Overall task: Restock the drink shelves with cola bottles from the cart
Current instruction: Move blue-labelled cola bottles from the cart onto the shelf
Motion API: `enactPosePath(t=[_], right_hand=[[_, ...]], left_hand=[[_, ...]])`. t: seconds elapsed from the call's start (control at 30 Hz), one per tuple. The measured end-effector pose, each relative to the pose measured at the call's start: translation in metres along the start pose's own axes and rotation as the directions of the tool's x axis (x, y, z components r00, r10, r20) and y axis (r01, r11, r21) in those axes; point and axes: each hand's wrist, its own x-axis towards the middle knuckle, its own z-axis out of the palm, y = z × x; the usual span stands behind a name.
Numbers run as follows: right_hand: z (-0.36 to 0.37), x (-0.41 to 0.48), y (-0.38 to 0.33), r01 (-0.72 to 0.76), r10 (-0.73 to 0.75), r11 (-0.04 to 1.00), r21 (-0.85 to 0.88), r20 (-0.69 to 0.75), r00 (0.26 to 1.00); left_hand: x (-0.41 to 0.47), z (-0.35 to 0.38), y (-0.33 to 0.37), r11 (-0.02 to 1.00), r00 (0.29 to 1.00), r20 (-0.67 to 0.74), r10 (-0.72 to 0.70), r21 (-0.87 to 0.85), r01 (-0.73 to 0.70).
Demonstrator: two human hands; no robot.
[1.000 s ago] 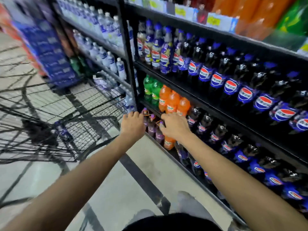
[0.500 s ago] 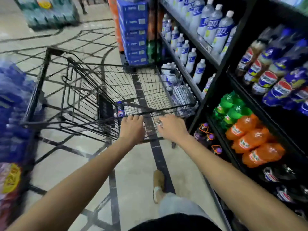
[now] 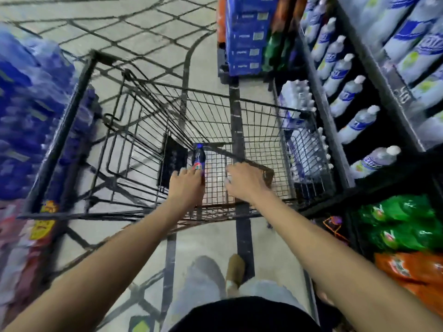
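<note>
Here, both hands reach into cart (image 3: 211, 116): left hand (image 3: 187, 186) lies on bottle (image 3: 199, 155), grip unclear; right hand (image 3: 245, 181) loosely curled, empty.

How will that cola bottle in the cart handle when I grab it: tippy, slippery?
The cola bottle looks dark to near the cap, so it is probably full and fairly heavy for its size. Tall and narrow on the mesh of the wire cart, it may tip if nudged. Its smooth plastic could slip.
</note>
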Motion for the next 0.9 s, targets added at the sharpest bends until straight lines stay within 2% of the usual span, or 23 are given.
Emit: enactPosePath(t=[0.1, 0.4, 0.67, 0.8, 0.9], right_hand=[[0.013, 0.025, 0.011, 0.004, -0.004, 1.0, 0.016, 0.053, 0.999], [0.063, 0.098, 0.049, -0.153, 0.126, 0.985, 0.081, 0.274, 0.954], [0.127, 0.174, 0.078, -0.256, 0.211, 0.964, 0.072, 0.38, 0.901], [0.161, 0.195, 0.086, -0.309, 0.24, 0.947, 0.091, 0.442, 0.864], [0.181, 0.2, 0.088, -0.353, 0.266, 0.931, 0.097, 0.481, 0.835]], left_hand=[[0.029, 0.017, -0.007, 1.0, 0.996, 0.087, -0.027, -0.007, 0.028], [0.145, 0.095, -0.021, 0.983, 0.961, 0.273, -0.034, -0.163, 0.081], [0.238, 0.176, -0.027, 0.983, 0.908, 0.419, -0.017, -0.161, 0.093], [0.256, 0.216, -0.029, 0.947, 0.878, 0.469, -0.099, -0.228, 0.228], [0.263, 0.239, -0.031, 0.875, 0.842, 0.508, -0.182, -0.306, 0.374]])
